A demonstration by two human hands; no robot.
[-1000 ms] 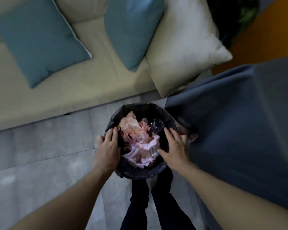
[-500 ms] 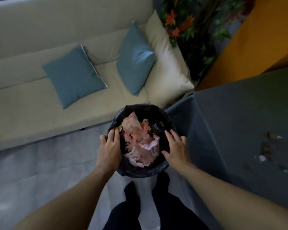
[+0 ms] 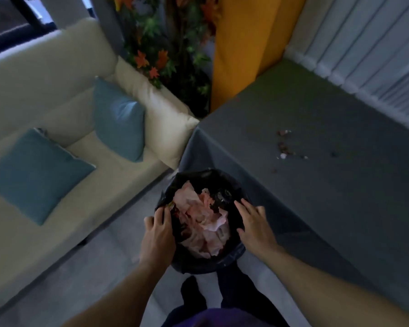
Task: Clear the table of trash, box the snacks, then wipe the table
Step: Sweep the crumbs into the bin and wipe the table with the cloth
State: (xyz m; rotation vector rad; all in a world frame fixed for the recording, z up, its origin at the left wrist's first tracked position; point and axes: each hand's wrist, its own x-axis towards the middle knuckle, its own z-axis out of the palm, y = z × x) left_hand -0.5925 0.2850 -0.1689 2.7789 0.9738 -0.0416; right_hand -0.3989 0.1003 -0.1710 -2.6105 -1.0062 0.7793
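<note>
My left forearm (image 3: pixel 118 291) and right forearm (image 3: pixel 328 286) are bare; I wear a purple top (image 3: pixel 213 317) and dark trousers (image 3: pixel 236 294).

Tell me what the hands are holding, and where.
The trash bin: left hand grips its left rim, right hand presses flat against its right rim.

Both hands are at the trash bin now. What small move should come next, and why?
Probably let go of the trash bin and turn to the table. The bin already holds crumpled pink paper, with the left hand gripping its rim and the right hand resting on it, while crumbs lie on the table.
</note>
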